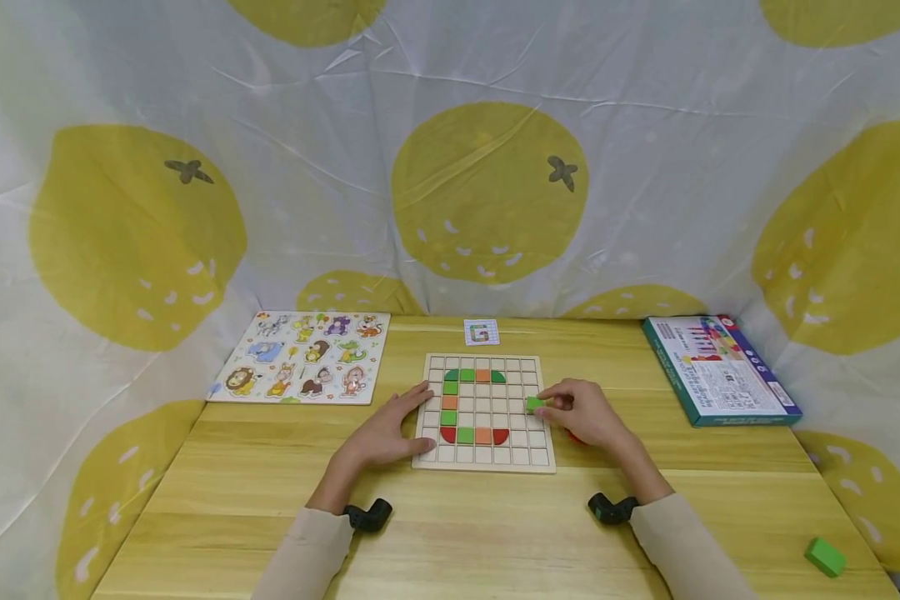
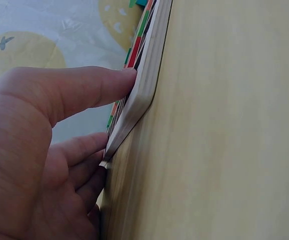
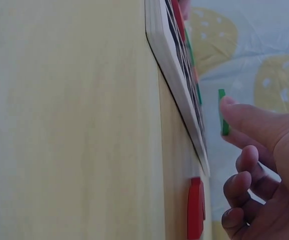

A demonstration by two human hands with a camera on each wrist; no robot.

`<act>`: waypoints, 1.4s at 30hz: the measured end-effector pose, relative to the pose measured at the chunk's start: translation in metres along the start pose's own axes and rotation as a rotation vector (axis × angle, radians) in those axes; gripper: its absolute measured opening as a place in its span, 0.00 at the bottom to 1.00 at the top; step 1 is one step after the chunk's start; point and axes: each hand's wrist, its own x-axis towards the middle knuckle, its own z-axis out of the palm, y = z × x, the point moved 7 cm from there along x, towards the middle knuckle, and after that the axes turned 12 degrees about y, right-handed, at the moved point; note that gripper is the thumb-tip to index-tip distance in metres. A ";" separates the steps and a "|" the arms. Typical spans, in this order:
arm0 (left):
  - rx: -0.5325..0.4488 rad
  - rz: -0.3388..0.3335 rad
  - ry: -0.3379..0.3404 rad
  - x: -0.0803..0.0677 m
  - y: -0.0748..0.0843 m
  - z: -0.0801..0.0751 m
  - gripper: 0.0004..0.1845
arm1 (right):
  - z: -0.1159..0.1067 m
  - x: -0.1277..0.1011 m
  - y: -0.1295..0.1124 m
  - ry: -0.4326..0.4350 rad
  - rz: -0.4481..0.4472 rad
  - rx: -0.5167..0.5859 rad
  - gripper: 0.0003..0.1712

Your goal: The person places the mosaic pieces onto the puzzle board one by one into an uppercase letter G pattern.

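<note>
A wooden grid board (image 1: pixel 521 457) lies mid-table, with green, orange and red tiles set in its squares in a C-like outline. My left hand (image 1: pixel 378 432) rests at the board's left edge, thumb and fingers spread and touching its rim. Between thumb and index finger my right hand (image 1: pixel 587 414) pinches a green square tile (image 1: pixel 535 405) above the board's right side. In the right wrist view that green tile (image 3: pixel 223 112) is held clear of the board. Red pieces (image 3: pixel 196 207) lie on the table under the right hand, mostly hidden in the head view.
Behind the board lies a small pattern card (image 1: pixel 482 332) with a G-like figure. An animal puzzle board (image 1: pixel 300 358) is at the back left, a teal-edged box (image 1: pixel 722 371) at the back right. A green block (image 1: pixel 825 557) sits near the front right corner.
</note>
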 end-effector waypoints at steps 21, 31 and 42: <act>0.022 0.002 0.001 0.002 -0.002 0.001 0.45 | 0.035 -0.001 -0.024 -0.069 -0.035 0.034 0.10; 0.012 0.004 0.004 0.002 0.000 -0.001 0.45 | 0.041 -0.001 -0.029 -0.088 -0.029 0.054 0.10; 0.013 0.010 0.001 0.001 -0.001 0.000 0.45 | 0.050 -0.001 -0.028 -0.111 0.016 0.026 0.12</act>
